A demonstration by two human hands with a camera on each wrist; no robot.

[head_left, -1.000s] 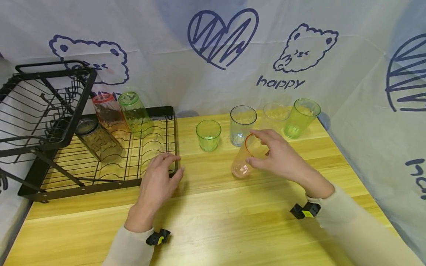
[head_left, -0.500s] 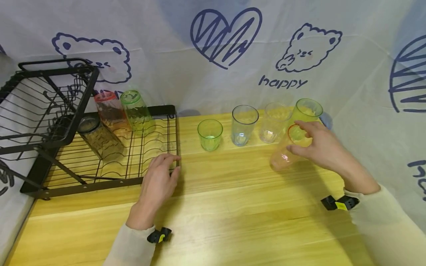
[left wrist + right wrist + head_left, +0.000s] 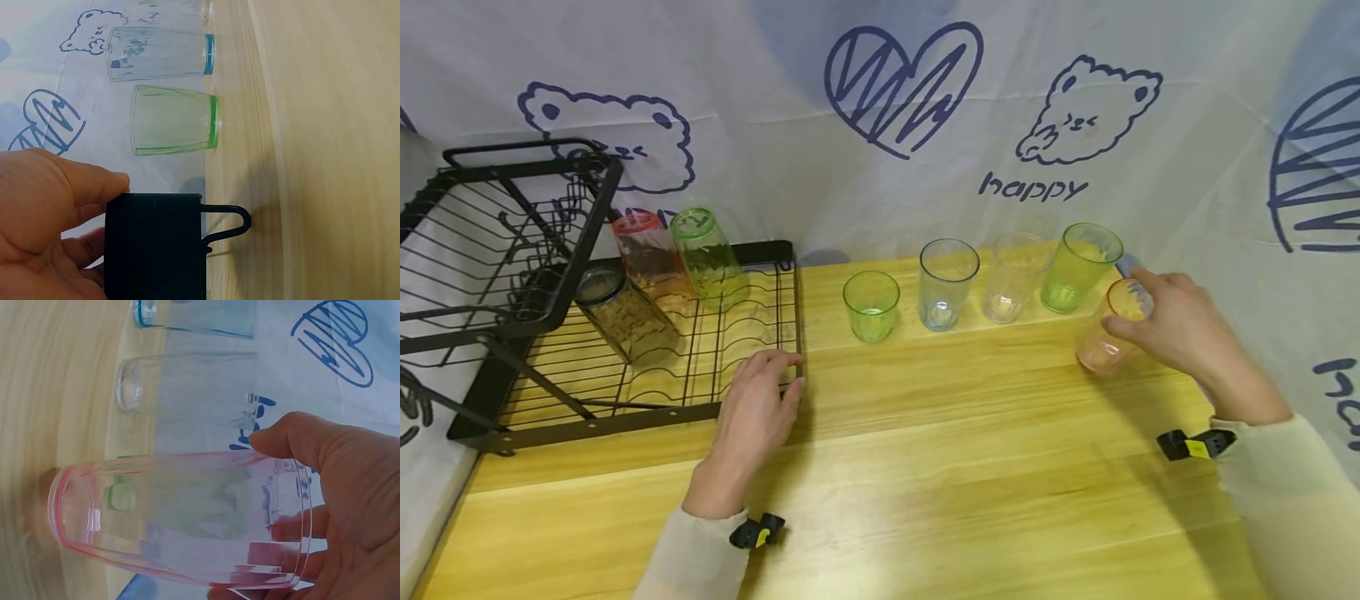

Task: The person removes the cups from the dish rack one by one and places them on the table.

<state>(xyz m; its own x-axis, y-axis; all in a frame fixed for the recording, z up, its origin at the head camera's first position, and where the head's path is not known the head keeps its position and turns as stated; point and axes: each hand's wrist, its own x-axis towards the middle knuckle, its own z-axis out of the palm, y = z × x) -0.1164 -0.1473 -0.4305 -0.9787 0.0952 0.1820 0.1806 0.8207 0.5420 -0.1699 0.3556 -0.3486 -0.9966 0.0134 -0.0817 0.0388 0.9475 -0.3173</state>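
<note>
My right hand (image 3: 1180, 325) holds a clear pink tumbler (image 3: 175, 519) with an orange-red rim, thumb and fingers round its upper part. It is right of the green tumbler (image 3: 1078, 271); whether its base touches the table I cannot tell. My left hand (image 3: 757, 412) rests at the front right corner of the black dish rack (image 3: 700, 410); in the left wrist view the thumb lies at the corner's edge and the other fingers are partly hidden. A short green glass (image 3: 871, 308), a blue tumbler (image 3: 949, 283) and a colourless tumbler (image 3: 1017, 279) stand upright along the back.
On the rack's lower tier, a red tumbler (image 3: 653, 258), a green one (image 3: 709, 258) and a dark grey one (image 3: 628, 321) stand upside down, leaning. The upper tier (image 3: 490, 250) rises at left. A printed cloth (image 3: 760, 125) hangs behind the wooden table (image 3: 970, 500).
My right hand has carried the pink tumbler to the right, from in front of the blue tumbler to beyond the green one. My left hand has stayed at the rack corner.
</note>
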